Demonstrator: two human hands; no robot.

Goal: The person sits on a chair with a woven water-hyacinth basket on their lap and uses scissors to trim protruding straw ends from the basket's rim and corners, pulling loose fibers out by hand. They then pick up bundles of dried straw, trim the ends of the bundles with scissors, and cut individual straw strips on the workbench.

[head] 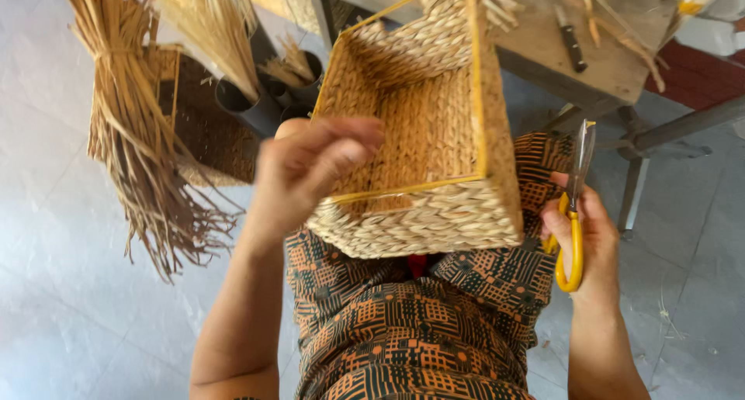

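Note:
A square woven straw basket [466, 214] with a yellow wire rim rests on my lap, its opening tipped toward me. My left hand [306, 171] is raised at the basket's near left corner, fingers pinched together over the rim. Whether a thin strand is between them, I cannot tell. My right hand [586, 241] is to the right of the basket and grips yellow-handled scissors [574, 206], blades closed and pointing up.
A bundle of dry straw [136, 128] hangs at the left beside another woven basket [206, 128] and dark tubes [252, 109] with straw. A wooden workbench [613, 66] with a knife [572, 43] stands at the upper right on metal legs. Pale floor lies all round.

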